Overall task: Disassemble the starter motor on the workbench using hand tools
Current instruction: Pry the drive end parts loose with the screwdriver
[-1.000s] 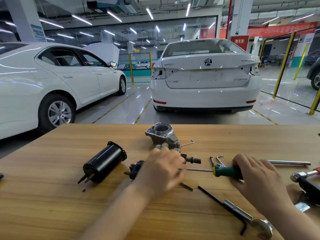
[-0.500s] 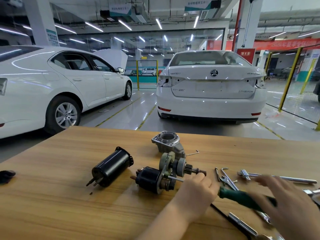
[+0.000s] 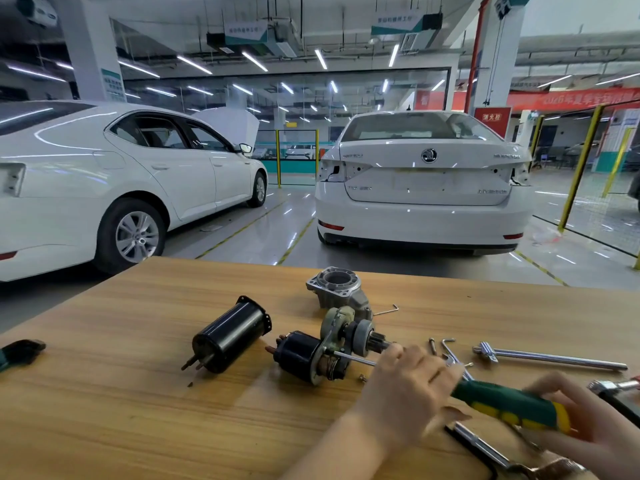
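Observation:
The starter motor lies in pieces on the wooden workbench (image 3: pixel 104 410). A black cylindrical motor housing (image 3: pixel 230 334) rests at the left. The black solenoid with its grey drive gear assembly (image 3: pixel 329 348) sits in the middle. Behind it stands the aluminium nose housing (image 3: pixel 337 285). My right hand (image 3: pixel 595 420) grips the green and yellow handle of a screwdriver (image 3: pixel 509 405); its metal tip touches the solenoid flange. My left hand (image 3: pixel 412 379) rests over the screwdriver shaft, right of the assembly, fingers curled around it.
A long chrome socket bar (image 3: pixel 550 358), small bolts and a bent hex key (image 3: pixel 386 310) lie at the right. Another chrome wrench (image 3: pixel 485 448) sits near the front edge. A dark object (image 3: pixel 20 351) lies at the far left. Two white cars (image 3: pixel 422 188) stand beyond the bench.
My left hand has moved off the solenoid assembly to the right, onto the screwdriver shaft. My right hand has swung the screwdriver so its tip meets the solenoid flange. The camera has tilted upward.

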